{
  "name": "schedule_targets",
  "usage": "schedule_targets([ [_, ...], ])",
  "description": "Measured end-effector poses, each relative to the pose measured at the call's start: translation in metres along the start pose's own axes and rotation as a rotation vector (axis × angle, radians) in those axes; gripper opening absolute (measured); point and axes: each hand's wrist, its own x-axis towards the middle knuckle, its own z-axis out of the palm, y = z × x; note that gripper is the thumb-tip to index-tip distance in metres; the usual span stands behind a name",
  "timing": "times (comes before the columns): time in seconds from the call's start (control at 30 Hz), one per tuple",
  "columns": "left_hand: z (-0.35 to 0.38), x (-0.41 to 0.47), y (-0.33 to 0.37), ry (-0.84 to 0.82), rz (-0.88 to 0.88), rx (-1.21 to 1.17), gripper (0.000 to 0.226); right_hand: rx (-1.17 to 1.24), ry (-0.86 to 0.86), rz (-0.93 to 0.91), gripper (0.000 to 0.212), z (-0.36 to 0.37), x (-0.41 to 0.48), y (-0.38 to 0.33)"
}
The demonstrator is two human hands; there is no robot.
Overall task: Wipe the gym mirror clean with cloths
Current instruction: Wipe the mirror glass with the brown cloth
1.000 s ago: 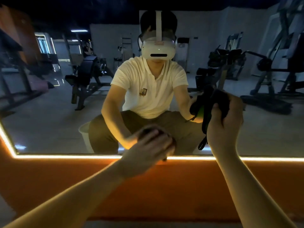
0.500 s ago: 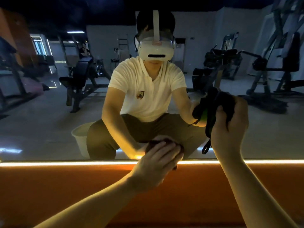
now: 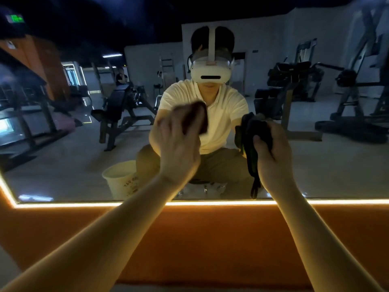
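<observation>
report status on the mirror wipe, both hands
Left hand flat on brown cloth, pressing it to mirror, motion-blurred. Right hand grips dark bunched cloth. Nothing blocking the glass.

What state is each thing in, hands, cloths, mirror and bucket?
left hand, flat fingers pressing the brown cloth to the mirror, blurred
brown cloth, bunched under the left hand, on the glass
right hand, gripping the dark cloth
dark cloth, bunched, one end hanging down
mirror, light strip along its bottom edge lit
bucket, upright, seen only in reflection
</observation>
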Motion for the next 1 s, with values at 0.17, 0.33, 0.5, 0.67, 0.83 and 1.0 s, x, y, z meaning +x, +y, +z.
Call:
schedule_targets([
  [0.17, 0.011, -0.111, 0.025, -0.386, 0.404, -0.001, 0.062, -0.109, 0.011, -0.019, 0.025, 0.004, -0.012, 0.005],
  [0.33, 0.013, -0.101, 0.041, -0.431, 0.502, -0.048, 0.066, -0.14, -0.009, 0.001, 0.021, -0.024, -0.031, 0.021],
  [0.5, 0.001, -0.005, 0.023, -0.012, 0.081, -0.029, 0.057, -0.182, 0.012, 0.096, 0.017, -0.053, -0.013, 0.018],
  [0.67, 0.018, 0.011, 0.04, 0.121, -0.124, -0.058, 0.053, -0.314, -0.114, 0.066, 0.015, -0.079, -0.002, 0.016],
  [0.83, 0.047, -0.086, 0.084, -0.307, 0.385, -0.093, 0.07, -0.25, -0.024, 0.101, 0.017, -0.097, -0.019, 0.037],
  [1.0, 0.046, -0.088, 0.091, -0.248, 0.463, -0.076, 0.062, -0.285, -0.025, 0.069, 0.015, -0.115, -0.024, 0.059],
])
